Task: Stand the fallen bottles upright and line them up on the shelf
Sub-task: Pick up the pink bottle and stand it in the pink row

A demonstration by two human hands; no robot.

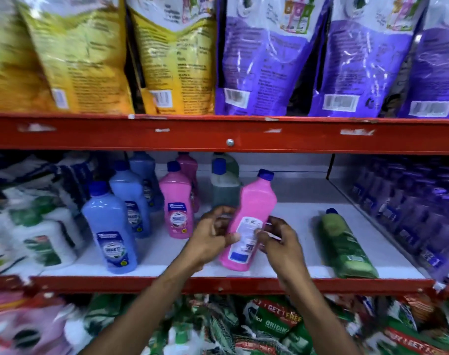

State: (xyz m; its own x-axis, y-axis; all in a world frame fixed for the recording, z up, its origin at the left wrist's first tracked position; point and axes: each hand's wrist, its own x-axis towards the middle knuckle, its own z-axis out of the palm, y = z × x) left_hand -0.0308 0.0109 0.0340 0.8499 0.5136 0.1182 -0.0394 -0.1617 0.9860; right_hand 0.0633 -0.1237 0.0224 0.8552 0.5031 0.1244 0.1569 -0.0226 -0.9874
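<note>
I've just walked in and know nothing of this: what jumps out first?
A tilted pink bottle held between the left hand and right hand at the middle shelf's front edge. To its right a green bottle lies on its side; to its left, blue bottles stand in a row. Yellow and purple pouches fill the shelf above.

On the middle shelf, a tilted bottle stands near the front edge, leaning right, with the left hand on its left side and the right hand on its right. Left of it stand three rows of upright bottles running front to back. Right of it, apart, one bottle lies flat. Pouches stand on the shelf above.
</note>
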